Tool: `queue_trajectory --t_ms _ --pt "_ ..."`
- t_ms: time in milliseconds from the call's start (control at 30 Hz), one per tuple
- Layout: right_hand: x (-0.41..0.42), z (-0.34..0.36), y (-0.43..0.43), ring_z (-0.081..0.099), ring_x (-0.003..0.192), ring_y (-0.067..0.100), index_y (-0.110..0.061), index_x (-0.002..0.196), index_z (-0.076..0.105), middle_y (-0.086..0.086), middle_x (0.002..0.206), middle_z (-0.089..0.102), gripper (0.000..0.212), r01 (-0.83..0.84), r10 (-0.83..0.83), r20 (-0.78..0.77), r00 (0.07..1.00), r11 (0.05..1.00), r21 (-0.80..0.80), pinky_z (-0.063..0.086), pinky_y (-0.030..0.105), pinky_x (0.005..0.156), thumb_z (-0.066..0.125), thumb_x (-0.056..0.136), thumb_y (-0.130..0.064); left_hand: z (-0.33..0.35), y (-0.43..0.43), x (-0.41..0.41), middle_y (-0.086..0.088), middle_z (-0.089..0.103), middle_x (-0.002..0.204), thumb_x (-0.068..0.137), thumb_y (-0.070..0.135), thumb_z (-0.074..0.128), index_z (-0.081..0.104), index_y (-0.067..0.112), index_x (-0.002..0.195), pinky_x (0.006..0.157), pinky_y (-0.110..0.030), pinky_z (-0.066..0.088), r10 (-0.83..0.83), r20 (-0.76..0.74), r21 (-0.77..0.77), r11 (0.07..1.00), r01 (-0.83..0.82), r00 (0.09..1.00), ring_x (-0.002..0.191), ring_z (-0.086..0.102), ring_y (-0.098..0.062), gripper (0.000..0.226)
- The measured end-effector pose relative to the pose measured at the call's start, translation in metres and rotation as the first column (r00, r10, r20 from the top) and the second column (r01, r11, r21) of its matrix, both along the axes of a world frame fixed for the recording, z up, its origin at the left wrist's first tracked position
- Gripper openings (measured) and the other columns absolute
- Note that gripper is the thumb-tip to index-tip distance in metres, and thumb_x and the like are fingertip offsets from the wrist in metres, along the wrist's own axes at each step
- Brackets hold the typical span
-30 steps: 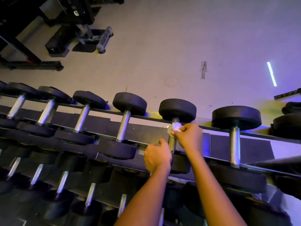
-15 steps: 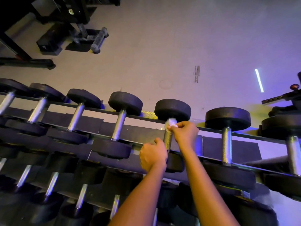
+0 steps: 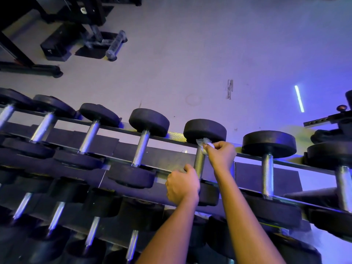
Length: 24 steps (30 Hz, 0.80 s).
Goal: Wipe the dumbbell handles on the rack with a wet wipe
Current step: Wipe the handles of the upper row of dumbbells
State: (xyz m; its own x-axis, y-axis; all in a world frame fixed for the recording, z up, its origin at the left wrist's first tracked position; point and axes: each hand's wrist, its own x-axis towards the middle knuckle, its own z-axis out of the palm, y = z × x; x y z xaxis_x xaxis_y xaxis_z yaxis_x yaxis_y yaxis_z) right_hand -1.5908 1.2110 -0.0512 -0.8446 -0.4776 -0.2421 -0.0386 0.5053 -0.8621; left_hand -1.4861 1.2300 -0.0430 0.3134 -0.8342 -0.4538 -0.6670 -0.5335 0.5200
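Fingers (image 3: 216, 146) (right hand (image 3: 222, 156)) pinch wipe (image 3: 204, 142) against handle (image 3: 199, 162).

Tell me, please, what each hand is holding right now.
Left hand: grips the dumbbell handle at its lower end.
Right hand: pinches the wet wipe at the handle's top.

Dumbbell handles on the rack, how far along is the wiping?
Done: no handle shows whether it was wiped. In hand: the right hand pinches the wet wipe at the far end of one top-row handle; the left hand holds its near end. Left: at least this handle's length, possibly the lower-row handles too.
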Motion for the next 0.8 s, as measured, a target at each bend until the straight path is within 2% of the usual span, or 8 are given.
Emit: queue_trajectory --t_ms 133,267,367,433,500,667,800 --pt "0.002 -0.001 -0.001 0.052 0.055 0.013 -0.009 0.063 0.068 0.005 0.060 0.063 0.027 -0.018 0.018 0.015 1.000 1.000 0.003 0.037 0.023 0.052 0.082 0.073 -0.030 -0.001 0.000 0.000 -0.007 0.065 0.090 0.088 0.048 0.043 0.069 0.015 0.091 0.070 -0.033 0.052 -0.001 0.014 0.005 1.000 0.001 1.000 0.080 0.059 -0.022 0.042" --pt "-0.005 0.004 -0.002 0.053 0.057 0.020 -0.015 0.049 0.056 0.002 0.052 0.055 0.035 -0.055 0.052 0.052 0.997 0.997 0.063 0.048 0.033 0.058 0.082 0.071 -0.024 0.001 0.001 0.000 -0.007 0.064 0.087 0.089 0.045 0.043 0.067 0.014 0.088 0.065 -0.030 0.047 0.000 0.003 0.005 1.000 0.000 1.000 0.076 0.056 -0.021 0.039" --pt "-0.002 0.014 0.009 0.053 0.053 0.024 -0.016 0.042 0.044 0.003 0.047 0.047 0.046 -0.217 0.209 0.062 0.976 0.954 0.208 0.037 0.024 0.053 0.079 0.071 -0.022 0.000 0.000 0.001 -0.007 0.064 0.085 0.087 0.045 0.043 0.067 0.014 0.086 0.067 -0.031 0.049 -0.002 -0.003 0.009 1.000 0.002 1.000 0.076 0.057 -0.023 0.039" --pt "0.010 0.016 0.028 0.043 0.048 0.018 -0.016 0.042 0.043 0.002 0.045 0.044 0.047 -0.334 0.317 0.104 0.943 0.889 0.313 0.030 0.023 0.046 0.080 0.069 -0.026 -0.001 0.001 0.001 -0.007 0.065 0.086 0.085 0.047 0.042 0.068 0.014 0.086 0.071 -0.034 0.053 -0.007 -0.001 0.004 1.000 0.007 1.000 0.078 0.059 -0.025 0.043" --pt "0.021 0.013 0.046 0.039 0.054 0.017 -0.016 0.045 0.044 0.000 0.049 0.044 0.044 -0.381 0.346 0.162 0.924 0.862 0.333 0.030 0.025 0.045 0.080 0.070 -0.021 -0.001 0.001 0.001 -0.007 0.066 0.086 0.084 0.048 0.041 0.069 0.013 0.087 0.073 -0.037 0.055 -0.003 -0.005 -0.003 1.000 0.003 1.000 0.078 0.060 -0.025 0.044" --pt "0.022 0.010 0.048 0.060 0.071 0.021 -0.011 0.058 0.061 0.010 0.071 0.066 0.021 -0.394 0.353 0.178 0.919 0.855 0.337 0.054 0.036 0.067 0.078 0.071 -0.013 0.002 0.001 0.001 -0.005 0.061 0.084 0.090 0.044 0.044 0.069 0.013 0.090 0.063 -0.030 0.044 -0.023 -0.004 -0.003 1.000 0.023 1.000 0.075 0.055 -0.021 0.040" --pt "0.019 0.009 0.049 0.059 0.070 0.018 -0.017 0.053 0.059 0.005 0.069 0.064 0.026 -0.370 0.350 0.120 0.929 0.863 0.345 0.052 0.031 0.061 0.071 0.073 -0.004 0.002 0.001 0.001 -0.006 0.061 0.084 0.091 0.043 0.044 0.066 0.013 0.088 0.064 -0.030 0.045 -0.029 -0.011 -0.007 1.000 0.029 1.000 0.074 0.055 -0.020 0.037"
